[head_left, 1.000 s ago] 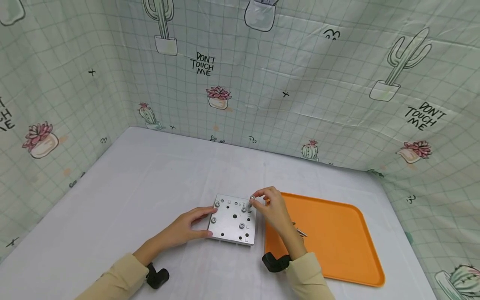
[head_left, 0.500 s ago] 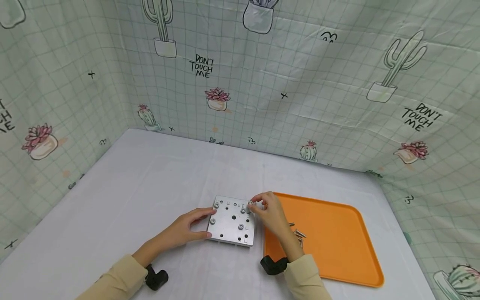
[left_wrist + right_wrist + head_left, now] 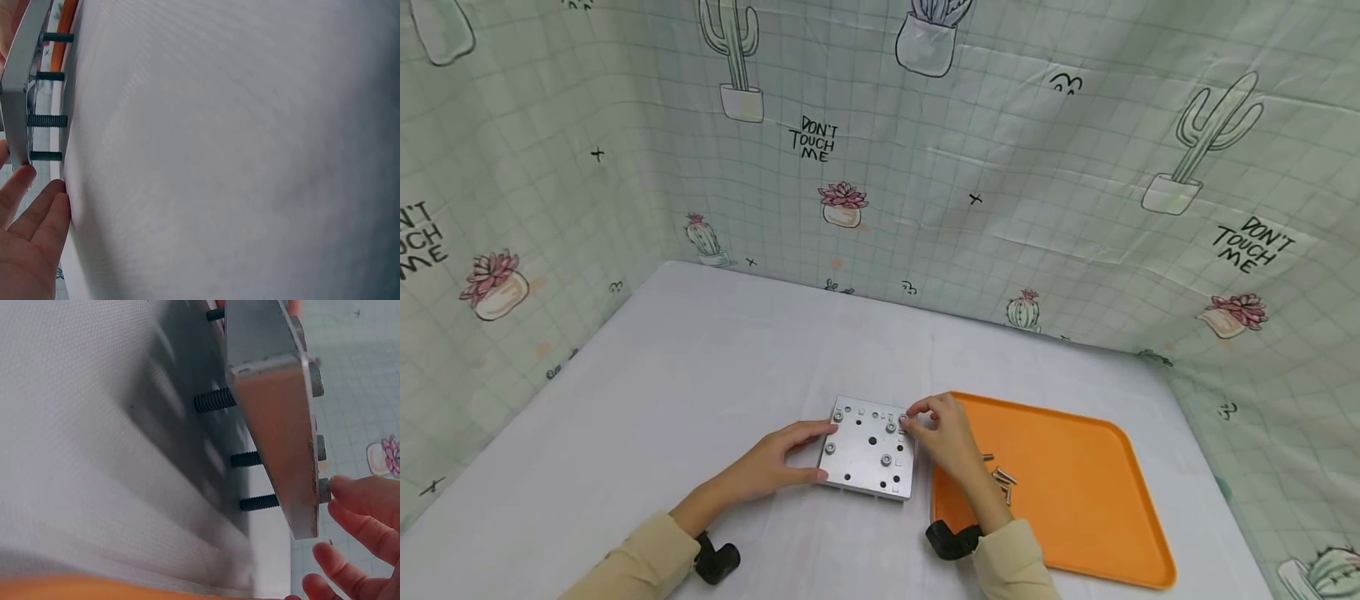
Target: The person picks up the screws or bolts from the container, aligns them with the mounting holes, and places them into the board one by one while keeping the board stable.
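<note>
In the head view a square silver metal plate [image 3: 859, 467] with several holes lies on the table. Socket-head bolts [image 3: 887, 460] stand in some of its holes. Their threaded shanks [image 3: 214, 400] stick out underneath and hold the plate off the cloth, as both wrist views show. My left hand [image 3: 778, 457] holds the plate's left edge, thumb near the front corner and fingers further back. At the back right corner my right hand [image 3: 946, 433] pinches the head of a bolt [image 3: 324, 490] seated in its hole. The fingers partly hide this bolt in the head view.
An orange tray [image 3: 1075, 492] lies right of the plate, partly under the right forearm. Several loose bolts [image 3: 1004, 477] are in its left part. A patterned cloth [image 3: 880, 150] hangs behind and at the sides of the white table [image 3: 737, 350].
My right hand has lowered the pinched bolt from above the plate into the back right corner hole. The left hand stays on the plate's left edge. The head view has shifted slightly.
</note>
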`<state>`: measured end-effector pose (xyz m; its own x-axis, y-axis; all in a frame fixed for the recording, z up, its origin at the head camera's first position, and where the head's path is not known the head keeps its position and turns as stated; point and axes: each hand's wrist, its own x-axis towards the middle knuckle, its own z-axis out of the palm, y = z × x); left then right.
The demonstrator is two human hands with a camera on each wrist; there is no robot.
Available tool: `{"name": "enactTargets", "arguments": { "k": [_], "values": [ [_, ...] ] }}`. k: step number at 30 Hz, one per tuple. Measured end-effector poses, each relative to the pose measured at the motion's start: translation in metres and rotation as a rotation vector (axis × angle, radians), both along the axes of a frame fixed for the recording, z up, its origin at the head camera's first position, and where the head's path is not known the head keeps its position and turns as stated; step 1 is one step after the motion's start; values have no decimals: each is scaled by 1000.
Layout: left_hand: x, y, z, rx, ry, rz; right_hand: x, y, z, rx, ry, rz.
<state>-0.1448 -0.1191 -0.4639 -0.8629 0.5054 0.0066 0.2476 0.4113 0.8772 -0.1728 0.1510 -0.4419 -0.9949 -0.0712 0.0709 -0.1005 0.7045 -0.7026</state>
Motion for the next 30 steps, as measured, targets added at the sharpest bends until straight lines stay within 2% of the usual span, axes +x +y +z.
{"name": "enactTargets", "arguments": {
  "k": [6,12,23,30],
  "values": [
    [0,3,-2,2,-23,-3,5,11,3,-24,-12,-12],
    [-1,3,0,-18,-12,6,13,31,11,-25,8,-23],
    [2,2,4,-23,29,-1,34,83,24,48,42,-49],
    [2,1,3,-11,33,-6,45,108,22,90,63,-96]
  ]
}}
